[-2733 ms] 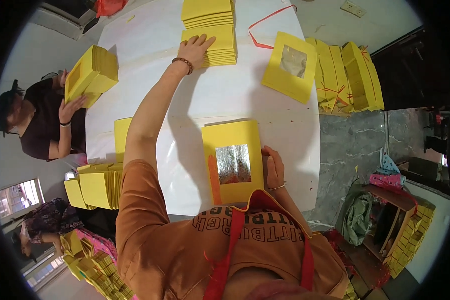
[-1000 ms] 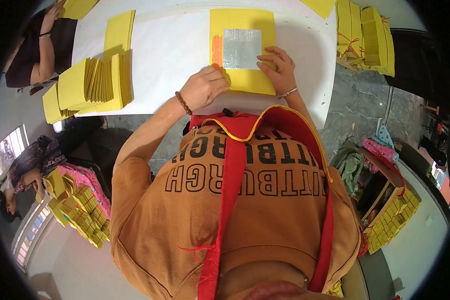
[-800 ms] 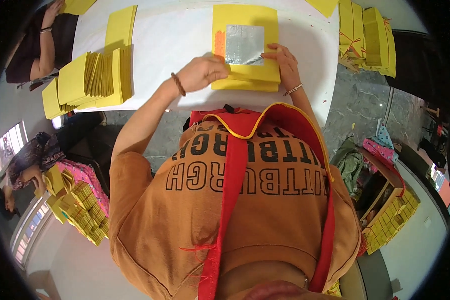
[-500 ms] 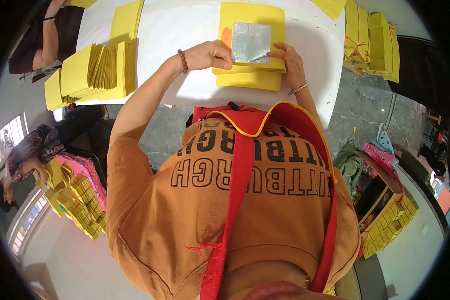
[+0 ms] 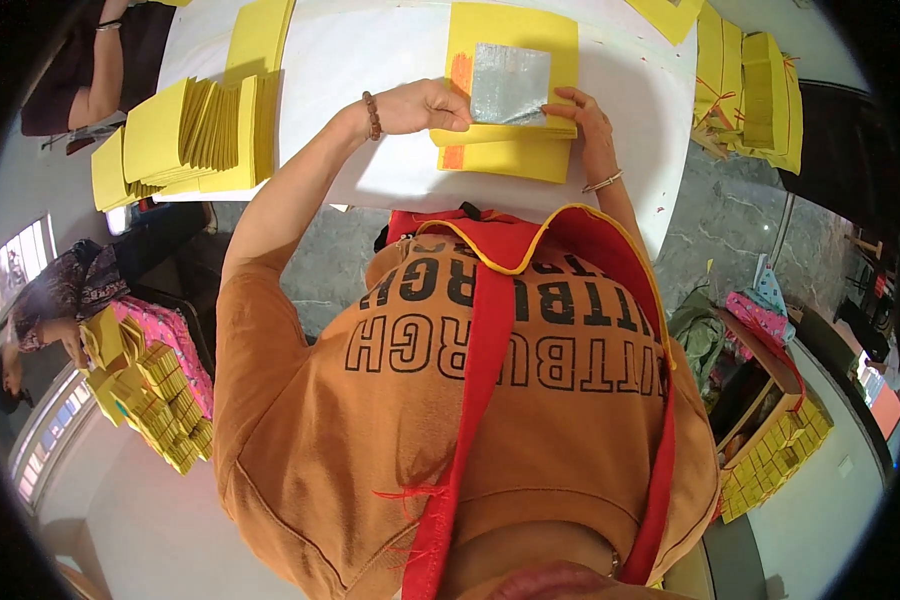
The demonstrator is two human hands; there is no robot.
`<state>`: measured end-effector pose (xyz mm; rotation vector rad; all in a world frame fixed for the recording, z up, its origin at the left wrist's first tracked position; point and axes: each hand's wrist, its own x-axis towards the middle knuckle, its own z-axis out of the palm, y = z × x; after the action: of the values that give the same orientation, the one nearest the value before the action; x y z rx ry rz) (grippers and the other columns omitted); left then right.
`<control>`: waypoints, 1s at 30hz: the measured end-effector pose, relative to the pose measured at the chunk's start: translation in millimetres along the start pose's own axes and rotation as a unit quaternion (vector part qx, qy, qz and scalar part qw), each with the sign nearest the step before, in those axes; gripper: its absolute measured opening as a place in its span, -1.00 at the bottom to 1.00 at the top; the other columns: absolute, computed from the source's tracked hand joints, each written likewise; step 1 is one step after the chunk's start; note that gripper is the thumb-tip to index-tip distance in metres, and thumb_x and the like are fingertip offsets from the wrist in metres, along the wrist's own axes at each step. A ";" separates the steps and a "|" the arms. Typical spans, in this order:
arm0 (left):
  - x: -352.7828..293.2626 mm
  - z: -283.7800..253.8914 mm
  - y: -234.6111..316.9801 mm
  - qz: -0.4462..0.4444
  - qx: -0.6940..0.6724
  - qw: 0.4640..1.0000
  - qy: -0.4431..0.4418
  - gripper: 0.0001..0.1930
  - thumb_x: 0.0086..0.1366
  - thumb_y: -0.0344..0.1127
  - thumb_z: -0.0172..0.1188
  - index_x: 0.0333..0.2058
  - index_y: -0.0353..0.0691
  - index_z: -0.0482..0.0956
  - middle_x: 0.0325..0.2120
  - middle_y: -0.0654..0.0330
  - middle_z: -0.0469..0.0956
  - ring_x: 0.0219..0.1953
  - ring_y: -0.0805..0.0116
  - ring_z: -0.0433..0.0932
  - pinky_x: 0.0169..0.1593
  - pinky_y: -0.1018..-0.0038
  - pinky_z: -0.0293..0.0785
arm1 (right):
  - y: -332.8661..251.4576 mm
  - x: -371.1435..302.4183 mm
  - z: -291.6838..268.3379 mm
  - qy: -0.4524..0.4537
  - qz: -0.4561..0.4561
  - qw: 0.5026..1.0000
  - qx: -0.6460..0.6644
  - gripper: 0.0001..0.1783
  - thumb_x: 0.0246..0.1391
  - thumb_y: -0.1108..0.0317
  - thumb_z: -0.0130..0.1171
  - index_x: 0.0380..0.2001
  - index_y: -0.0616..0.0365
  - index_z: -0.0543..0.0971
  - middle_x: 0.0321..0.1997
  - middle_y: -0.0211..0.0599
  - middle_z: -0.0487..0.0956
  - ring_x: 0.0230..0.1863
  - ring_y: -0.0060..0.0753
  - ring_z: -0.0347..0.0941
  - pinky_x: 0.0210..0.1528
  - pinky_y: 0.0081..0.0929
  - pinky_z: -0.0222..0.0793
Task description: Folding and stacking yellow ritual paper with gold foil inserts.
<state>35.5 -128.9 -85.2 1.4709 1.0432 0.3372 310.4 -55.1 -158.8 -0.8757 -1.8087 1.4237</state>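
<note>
In front of me lies a sheet of yellow paper (image 5: 525, 22) with a square of silver foil (image 5: 510, 84) on it and an orange strip along the foil's left side. A fold runs across the sheet just below the foil. At the fold's left end, my left hand (image 5: 418, 107) is closed, thumb and forefinger pinching the paper. My right hand (image 5: 592, 128) grips the fold's right end, its fingertips touching the foil's lower right corner. Nearer to me, more yellow paper (image 5: 515, 160) shows under the fold, with an orange patch at its left.
Folded yellow paper (image 5: 205, 130) stands in a fanned stack at the white table's (image 5: 350, 40) left. Tied yellow bundles (image 5: 750, 95) sit beyond its right edge. Yellow bundles (image 5: 160, 400) rest at lower left, near another person (image 5: 70, 290). Another person's arm (image 5: 102, 75) shows at upper left.
The folded edge has narrowed and lifted between my hands, baring an orange patch on the paper beneath. My hands keep their places at the fold; the whole view has shifted slightly.
</note>
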 end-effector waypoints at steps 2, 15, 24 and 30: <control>0.1 -1.4 0.1 -0.017 -0.013 1.000 -0.003 -0.83 0.24 -0.33 0.06 -0.32 -0.32 0.54 -0.44 0.35 0.47 -0.33 0.58 0.38 -0.15 0.58 0.32 | 1.3 -0.9 -4.7 -0.012 -0.009 1.000 -0.024 -0.46 0.20 0.06 -0.34 -0.31 0.10 0.64 0.01 -0.33 0.44 0.12 -0.40 0.22 0.22 -0.32 -0.23; 0.3 -1.6 -3.4 -0.012 -0.011 1.000 0.000 -0.81 0.26 -0.32 0.03 -0.30 -0.33 0.52 -0.44 0.33 0.48 -0.33 0.57 0.39 -0.14 0.57 0.32 | -0.5 -8.0 -6.7 -0.069 -0.061 0.981 -0.172 -0.50 -0.29 0.25 0.35 -0.13 -0.21 0.54 0.13 -0.44 0.34 0.22 -0.37 0.09 0.23 -0.30 -0.29; -0.1 -2.5 -4.0 -0.010 -0.003 1.000 -0.015 -0.77 0.28 -0.28 -0.01 -0.26 -0.32 0.53 -0.42 0.30 0.52 -0.31 0.54 0.42 -0.14 0.56 0.34 | 3.2 -8.3 -6.3 -0.069 -0.062 0.978 -0.186 -0.57 -0.19 0.24 0.24 -0.13 -0.22 0.54 0.15 -0.43 0.33 0.24 -0.36 0.09 0.23 -0.30 -0.29; -2.6 -1.5 -0.5 -0.019 -0.033 0.999 -0.010 -0.75 0.29 -0.27 -0.03 -0.21 -0.28 0.54 -0.38 0.27 0.55 -0.29 0.53 0.46 -0.12 0.56 0.36 | 3.9 -8.5 -4.7 -0.065 -0.062 0.980 -0.180 -0.58 -0.18 0.26 0.23 -0.12 -0.21 0.54 0.15 -0.42 0.33 0.23 -0.36 0.09 0.23 -0.30 -0.29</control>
<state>32.8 -129.9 -84.4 1.3912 1.0329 0.3264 319.5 -58.9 -162.5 -0.8424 -2.2236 1.1154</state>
